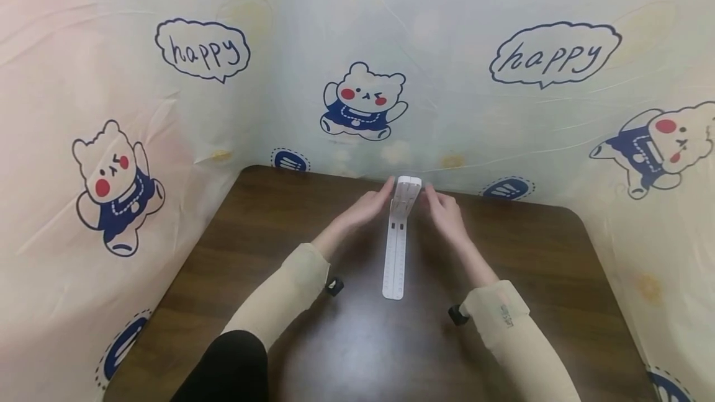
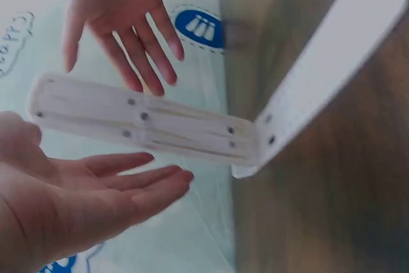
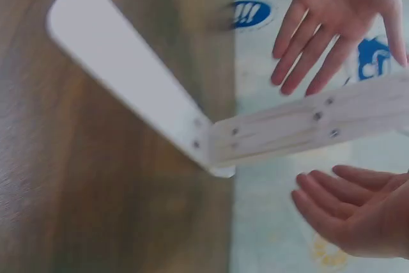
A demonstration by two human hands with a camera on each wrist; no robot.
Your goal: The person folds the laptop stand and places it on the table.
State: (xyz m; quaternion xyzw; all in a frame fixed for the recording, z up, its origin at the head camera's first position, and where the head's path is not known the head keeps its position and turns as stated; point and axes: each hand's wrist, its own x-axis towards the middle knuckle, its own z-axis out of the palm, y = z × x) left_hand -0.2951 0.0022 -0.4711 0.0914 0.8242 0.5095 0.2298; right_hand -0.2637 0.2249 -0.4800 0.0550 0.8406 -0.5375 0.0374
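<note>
A white hinged folding stand (image 1: 395, 259) is on the brown table, one long arm lying flat toward me. Its other arm (image 1: 406, 194) rises from the far end, with small dark screws showing in both wrist views. My left hand (image 1: 365, 205) is beside the raised arm on the left, and my right hand (image 1: 447, 216) flanks it on the right. In the left wrist view the left hand (image 2: 83, 202) has its fingers extended, palm toward the stand. Straight fingers also show on the right hand (image 3: 358, 212). Whether either thumb touches the stand's end cannot be told.
The wooden table (image 1: 268, 228) has rounded far corners. Behind it and at both sides hangs a pale curtain (image 1: 447, 116) printed with bears and "happy" bubbles. Small black devices (image 1: 334, 286) sit under both cuffs. A dark rounded shape (image 1: 229, 365) shows at lower left.
</note>
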